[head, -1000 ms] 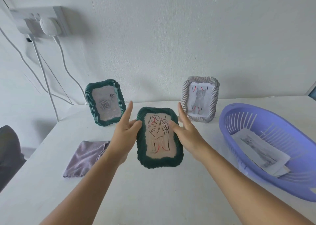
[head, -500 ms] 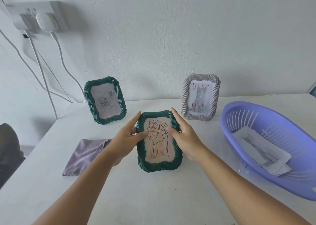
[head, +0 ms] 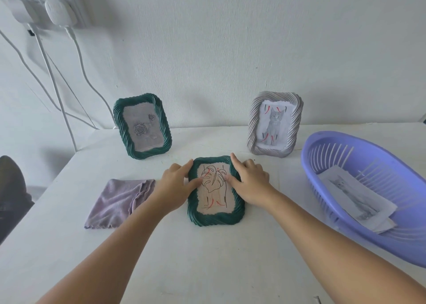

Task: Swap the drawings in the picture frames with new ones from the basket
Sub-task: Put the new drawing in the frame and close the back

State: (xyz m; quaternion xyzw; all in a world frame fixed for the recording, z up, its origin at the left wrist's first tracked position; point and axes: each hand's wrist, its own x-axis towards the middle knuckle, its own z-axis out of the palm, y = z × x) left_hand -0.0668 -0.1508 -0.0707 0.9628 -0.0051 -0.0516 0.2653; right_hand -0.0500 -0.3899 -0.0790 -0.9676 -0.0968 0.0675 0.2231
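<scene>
Holding the green frame (head: pixel 215 191) with leaf drawing (head: pixel 214 188) at both sides, left hand (head: pixel 174 186) and right hand (head: pixel 250 182) curled around its edges, thumbs on the drawing. Standing tilted on the white table (head: pixel 207 257), between grey cloth (head: pixel 117 203) and purple basket (head: pixel 368 188) with loose drawings (head: pixel 359 198).

This looks like a plain room in a home, set up as a small craft corner. A white worktop (head: pixel 207 257) is pushed against a bare white textured wall (head: pixel 230 50). A wall socket (head: pixel 41 3) at upper left carries white plugs with cables (head: pixel 55 89) trailing down. Household things sit about: decorative picture frames, a folded lilac cloth (head: pixel 117 202) and a purple plastic basket (head: pixel 391 241) holding paper drawings.
</scene>
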